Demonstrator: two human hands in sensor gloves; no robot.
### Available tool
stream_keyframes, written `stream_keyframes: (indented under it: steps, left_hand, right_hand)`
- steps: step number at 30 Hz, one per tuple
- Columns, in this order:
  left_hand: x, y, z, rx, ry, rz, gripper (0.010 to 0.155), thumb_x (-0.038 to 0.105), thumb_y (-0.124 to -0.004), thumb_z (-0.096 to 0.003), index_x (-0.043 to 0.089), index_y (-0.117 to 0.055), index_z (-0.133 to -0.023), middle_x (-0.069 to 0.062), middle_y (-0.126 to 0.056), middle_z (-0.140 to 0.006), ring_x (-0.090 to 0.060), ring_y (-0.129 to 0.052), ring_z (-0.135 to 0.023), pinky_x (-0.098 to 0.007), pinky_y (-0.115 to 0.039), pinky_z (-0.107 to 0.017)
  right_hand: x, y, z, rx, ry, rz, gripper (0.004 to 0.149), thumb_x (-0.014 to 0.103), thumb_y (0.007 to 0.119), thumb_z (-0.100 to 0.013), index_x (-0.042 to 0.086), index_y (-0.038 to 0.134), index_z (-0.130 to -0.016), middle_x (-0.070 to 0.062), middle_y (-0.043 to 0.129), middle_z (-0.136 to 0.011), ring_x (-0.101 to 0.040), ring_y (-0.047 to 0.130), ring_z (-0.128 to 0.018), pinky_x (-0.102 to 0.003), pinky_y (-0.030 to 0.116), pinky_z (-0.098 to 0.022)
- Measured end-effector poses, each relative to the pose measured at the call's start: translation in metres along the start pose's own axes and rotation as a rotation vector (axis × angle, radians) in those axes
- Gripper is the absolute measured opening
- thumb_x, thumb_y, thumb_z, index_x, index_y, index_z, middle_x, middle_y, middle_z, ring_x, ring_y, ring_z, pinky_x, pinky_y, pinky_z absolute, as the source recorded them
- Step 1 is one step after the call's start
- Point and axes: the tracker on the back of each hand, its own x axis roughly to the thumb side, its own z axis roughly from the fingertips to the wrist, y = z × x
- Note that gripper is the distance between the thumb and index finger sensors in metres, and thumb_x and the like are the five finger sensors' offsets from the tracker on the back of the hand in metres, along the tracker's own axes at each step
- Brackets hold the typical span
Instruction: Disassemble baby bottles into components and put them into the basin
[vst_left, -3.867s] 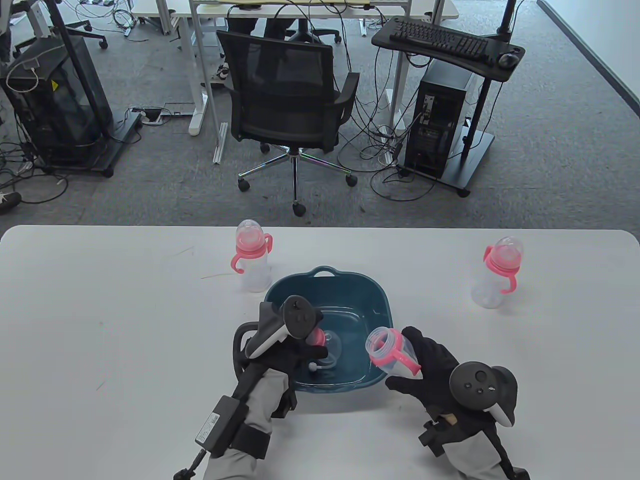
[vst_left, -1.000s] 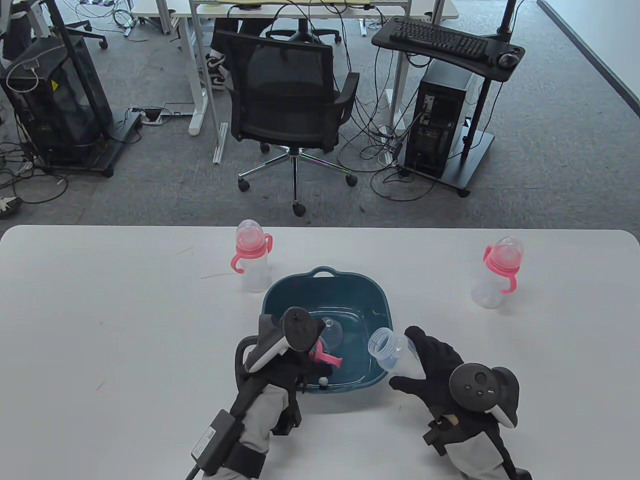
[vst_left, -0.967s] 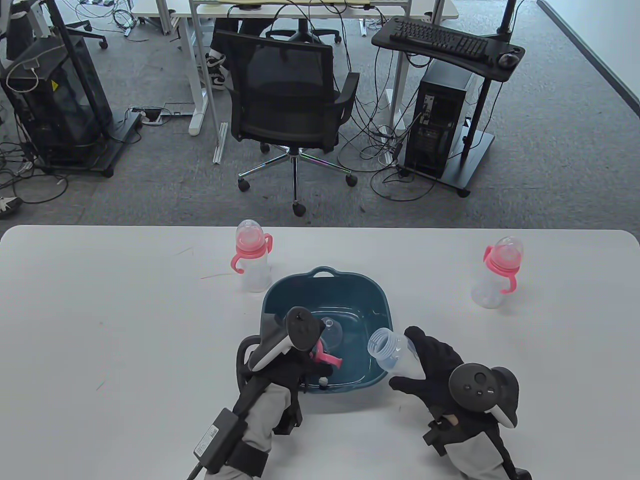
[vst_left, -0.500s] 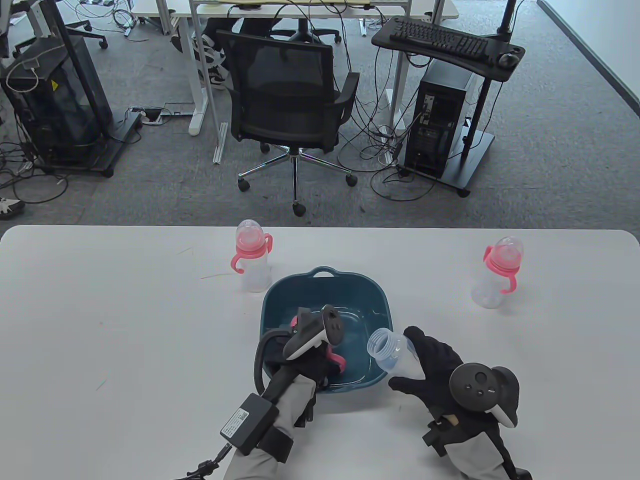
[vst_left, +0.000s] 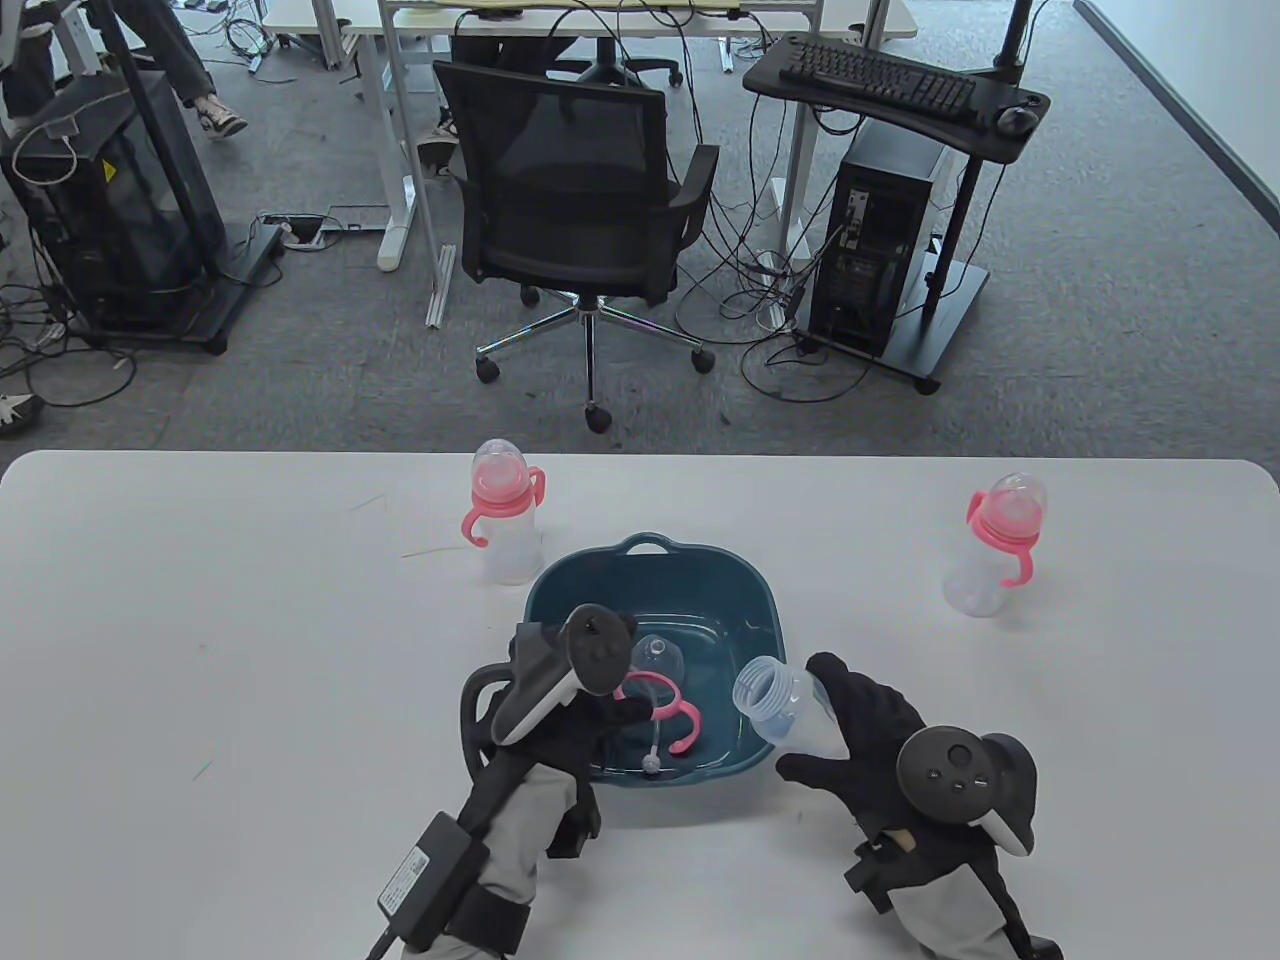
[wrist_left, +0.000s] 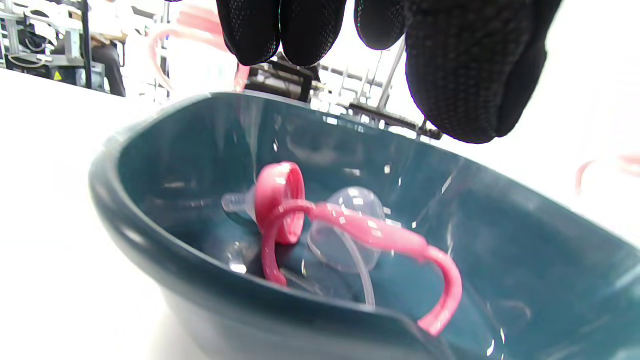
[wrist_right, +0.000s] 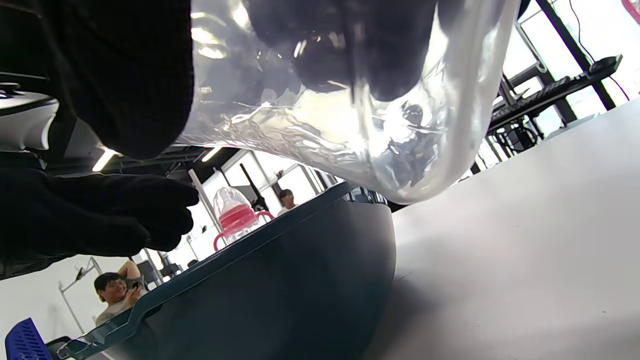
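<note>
A teal basin (vst_left: 760, 600) sits mid-table. In it lie a pink handle ring (vst_left: 672, 712), a clear dome cap (vst_left: 657, 660) and a thin straw (vst_left: 652, 755). In the left wrist view the handle ring (wrist_left: 395, 240) leans across the dome cap (wrist_left: 350, 225) beside a pink screw collar (wrist_left: 280, 200). My left hand (vst_left: 625, 708) hovers over the basin's near-left rim, fingers loose and holding nothing. My right hand (vst_left: 815, 720) grips a clear bottle body (vst_left: 785, 710) just right of the basin, its open mouth tilted toward the basin. The body (wrist_right: 350, 100) fills the top of the right wrist view.
Two assembled bottles with pink collars stand on the white table: one (vst_left: 505, 520) just behind the basin's left corner, the other (vst_left: 995, 545) at the far right. An office chair (vst_left: 580, 200) and desks stand on the floor beyond the far edge.
My left hand took the pink handle ring off the bottle body, dipped into the basin, let it go and drew back to the near-left rim. My right hand stayed put.
</note>
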Motion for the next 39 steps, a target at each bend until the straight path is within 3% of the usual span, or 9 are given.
stream_keyframes:
  steps: [8,17,30,34,39]
  left_hand:
    - [-0.061,0.012,0.036,0.149,0.034,0.115,0.083,0.055,-0.086,-0.0401,0.044,-0.04,-0.109,0.005,-0.038,-0.117,-0.03,-0.039,-0.117,-0.059,-0.025,-0.081]
    - [-0.118,-0.017,0.054,0.175,0.095,0.164,0.083,0.055,-0.085,-0.041,0.045,-0.038,-0.109,0.007,-0.033,-0.118,-0.029,-0.03,-0.118,-0.058,-0.021,-0.081]
    - [-0.141,-0.045,0.05,0.14,0.126,0.164,0.083,0.054,-0.085,-0.0414,0.045,-0.037,-0.108,0.008,-0.03,-0.118,-0.028,-0.025,-0.119,-0.057,-0.017,-0.081]
    - [-0.141,-0.045,0.05,0.146,0.129,0.147,0.083,0.054,-0.085,-0.0413,0.046,-0.036,-0.108,0.009,-0.029,-0.118,-0.027,-0.023,-0.119,-0.057,-0.016,-0.081]
    - [-0.143,-0.045,0.052,0.152,0.134,0.148,0.083,0.054,-0.085,-0.0414,0.046,-0.036,-0.108,0.009,-0.029,-0.117,-0.027,-0.022,-0.119,-0.057,-0.016,-0.081]
  right_hand:
    - [0.001,0.0,0.0,-0.009,-0.001,-0.013,0.093,0.048,0.093,-0.041,0.016,0.043,-0.112,-0.013,0.066,-0.105,-0.042,0.071,-0.092,-0.071,0.05,-0.067]
    - [0.004,0.0,-0.001,-0.034,-0.006,0.001,0.093,0.048,0.092,-0.042,0.016,0.041,-0.112,-0.013,0.062,-0.107,-0.042,0.07,-0.094,-0.07,0.049,-0.068]
    - [0.03,-0.002,-0.012,-0.077,0.005,0.071,0.093,0.05,0.09,-0.045,0.014,0.038,-0.113,-0.017,0.055,-0.107,-0.043,0.074,-0.092,-0.067,0.054,-0.067]
    - [0.05,0.002,-0.027,-0.066,0.01,0.148,0.093,0.051,0.089,-0.046,0.013,0.036,-0.113,-0.017,0.056,-0.106,-0.043,0.075,-0.091,-0.067,0.055,-0.067]
    - [0.075,0.017,-0.067,0.062,0.111,0.205,0.092,0.049,0.089,-0.048,0.009,0.038,-0.113,-0.02,0.062,-0.104,-0.048,0.073,-0.09,-0.069,0.053,-0.066]
